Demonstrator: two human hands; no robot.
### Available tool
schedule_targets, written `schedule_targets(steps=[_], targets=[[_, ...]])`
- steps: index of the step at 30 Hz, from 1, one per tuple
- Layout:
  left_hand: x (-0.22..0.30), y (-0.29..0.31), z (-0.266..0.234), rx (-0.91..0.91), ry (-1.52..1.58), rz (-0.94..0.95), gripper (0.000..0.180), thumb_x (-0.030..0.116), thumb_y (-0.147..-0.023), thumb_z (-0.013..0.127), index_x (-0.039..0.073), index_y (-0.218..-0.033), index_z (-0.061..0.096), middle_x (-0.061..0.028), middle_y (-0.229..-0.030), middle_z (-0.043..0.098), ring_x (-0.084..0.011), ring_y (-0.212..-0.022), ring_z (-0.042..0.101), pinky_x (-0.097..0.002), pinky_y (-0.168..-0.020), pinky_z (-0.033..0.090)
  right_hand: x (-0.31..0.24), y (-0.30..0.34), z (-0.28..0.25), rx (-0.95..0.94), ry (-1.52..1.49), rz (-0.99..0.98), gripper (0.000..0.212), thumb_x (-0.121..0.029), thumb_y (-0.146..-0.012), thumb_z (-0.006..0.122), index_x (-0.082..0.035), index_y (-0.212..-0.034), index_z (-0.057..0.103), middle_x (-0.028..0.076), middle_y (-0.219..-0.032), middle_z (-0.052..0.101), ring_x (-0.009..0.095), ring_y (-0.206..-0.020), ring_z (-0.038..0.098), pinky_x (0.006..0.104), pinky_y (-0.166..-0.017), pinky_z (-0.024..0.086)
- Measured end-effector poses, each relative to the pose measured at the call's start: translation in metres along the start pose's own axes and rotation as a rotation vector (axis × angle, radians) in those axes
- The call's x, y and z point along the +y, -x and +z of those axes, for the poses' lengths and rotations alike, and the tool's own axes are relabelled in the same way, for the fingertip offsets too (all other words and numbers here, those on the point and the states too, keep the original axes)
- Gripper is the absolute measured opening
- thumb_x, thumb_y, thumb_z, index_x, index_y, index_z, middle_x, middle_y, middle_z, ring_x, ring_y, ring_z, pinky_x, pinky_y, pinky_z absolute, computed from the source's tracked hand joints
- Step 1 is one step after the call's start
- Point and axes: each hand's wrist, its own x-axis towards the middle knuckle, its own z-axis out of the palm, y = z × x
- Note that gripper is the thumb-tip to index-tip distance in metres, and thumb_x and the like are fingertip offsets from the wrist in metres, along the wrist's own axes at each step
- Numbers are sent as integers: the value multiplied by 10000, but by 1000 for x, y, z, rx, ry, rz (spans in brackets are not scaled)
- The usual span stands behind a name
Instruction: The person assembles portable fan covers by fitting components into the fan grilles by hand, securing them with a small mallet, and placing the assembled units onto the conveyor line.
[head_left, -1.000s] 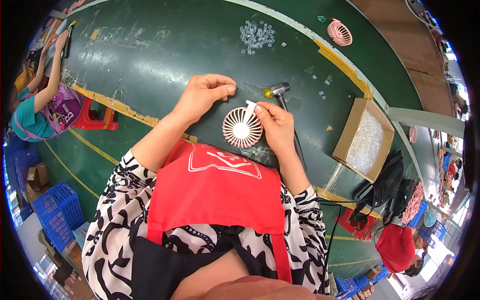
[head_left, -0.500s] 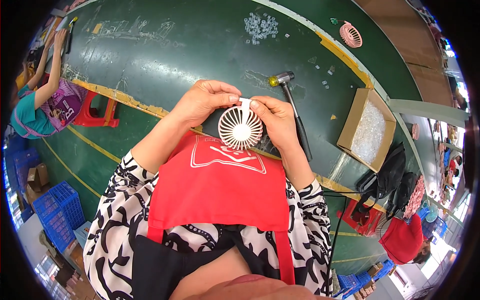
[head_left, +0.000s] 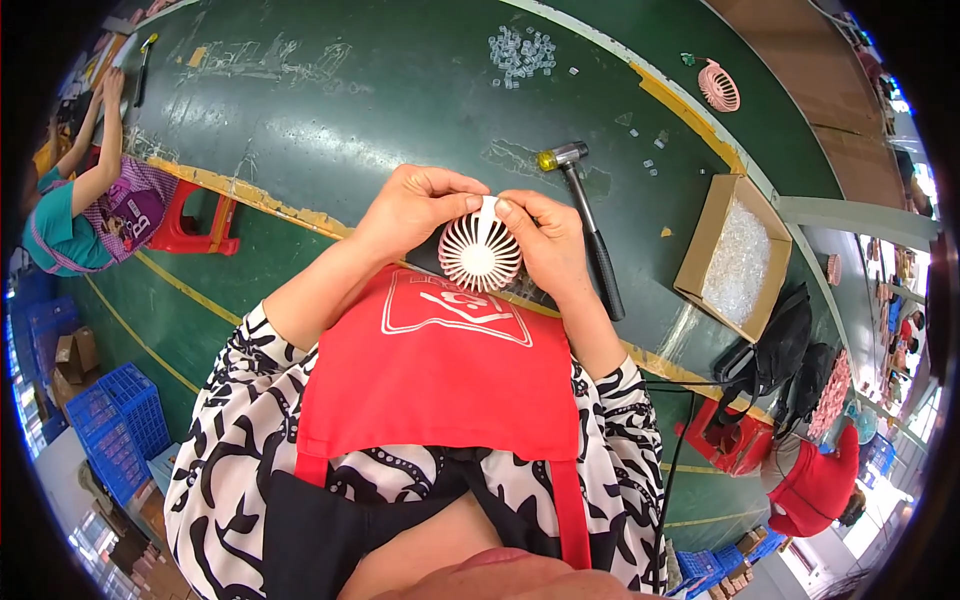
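Observation:
A round, pale pink slatted fan grille (head_left: 480,258) hangs between my two hands, just above the bench edge in front of my red apron. My left hand (head_left: 420,205) pinches its upper tab from the left with thumb and forefinger. On the other side, my right hand (head_left: 548,232) grips the same tab between thumb and curled fingers. Whether a small piece sits under the fingertips is hidden. Close to my right hand lies a hammer (head_left: 588,225) with a yellow-tipped head and a black handle.
Small clear plastic pieces (head_left: 522,54) lie heaped on the green bench. At right stands a cardboard box (head_left: 690,262) of similar pieces, beside black bags (head_left: 775,350). A pink grille (head_left: 718,86) lies on the far strip. Co-workers sit at left (head_left: 75,225) and lower right (head_left: 815,485).
The pink grille on the far strip has moved right and slightly down. My hands have shifted slightly, still on the held grille. The co-worker at lower right has changed posture.

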Motion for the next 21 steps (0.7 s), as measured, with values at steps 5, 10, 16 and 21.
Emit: schedule_targets(steps=[5,10,16,21], targets=[[-9,-2,9,-11,249,-161,216,130,-924,672,-46,-1046,703,-82,-956,724,-109,-821,666,-240,-750,544,4,0,-3,-9,-18,35,183,-123,-939,659,41,-1009,698,16,-827,684,58,-750,596,216,-665,489],[-18,-12,-2,-34,256,-194,202,145,-939,654,-35,-1018,701,-85,-947,721,-107,-809,664,-246,-738,547,2,-7,-8,-21,31,35,167,-113,-955,629,34,-996,696,15,-835,679,50,-739,591,207,-645,480],[-20,-18,0,-4,345,-160,200,147,-944,645,-35,-1006,698,-93,-902,723,-123,-767,678,-261,-694,561,12,-10,-13,10,116,22,155,-99,-950,621,39,-979,686,24,-859,687,81,-731,610,232,-647,491],[-19,-14,6,8,247,-186,201,157,-941,653,-31,-986,705,-69,-894,724,-111,-759,662,-263,-698,552,7,-11,-13,62,317,-169,104,-61,-887,648,28,-933,675,143,-775,670,174,-680,640,301,-621,486]])
